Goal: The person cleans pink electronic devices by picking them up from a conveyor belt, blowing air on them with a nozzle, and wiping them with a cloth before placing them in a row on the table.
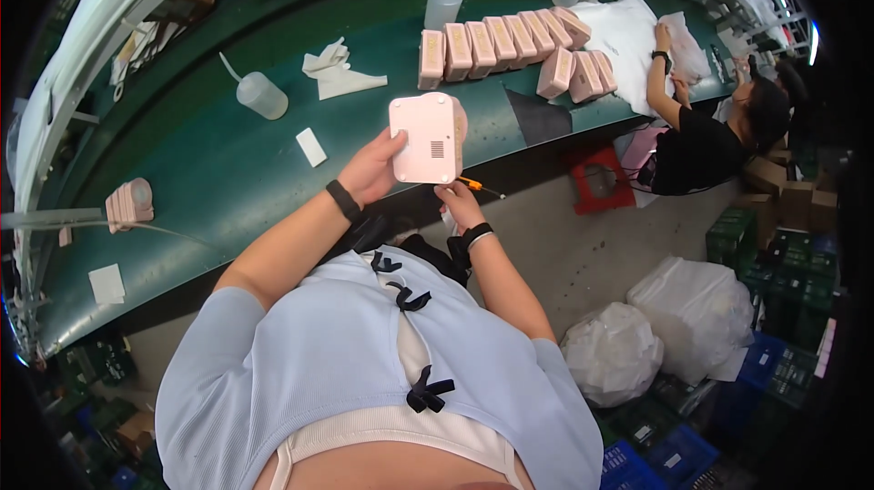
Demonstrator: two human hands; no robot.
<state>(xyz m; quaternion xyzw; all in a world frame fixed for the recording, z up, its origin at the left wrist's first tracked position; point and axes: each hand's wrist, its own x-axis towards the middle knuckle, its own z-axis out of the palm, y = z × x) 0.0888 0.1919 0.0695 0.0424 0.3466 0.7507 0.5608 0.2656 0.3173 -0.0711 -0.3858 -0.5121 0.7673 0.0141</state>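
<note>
My left hand grips a pale pink plastic device by its left edge, thumb on the flat face. That face shows small corner feet and a dark slotted grille, and a rounded part juts out on its right. Just below the device, my right hand is closed around a slim orange-and-black screwdriver, whose thin shaft points right. Something white, perhaps a cloth, shows under the right fingers. Whether those fingers touch the device's lower edge I cannot tell.
On the green bench stand several pink devices in a row, squeeze bottles and a crumpled white cloth. A small white block lies nearer. A co-worker works at right. Behind are a red stool and bagged bundles.
</note>
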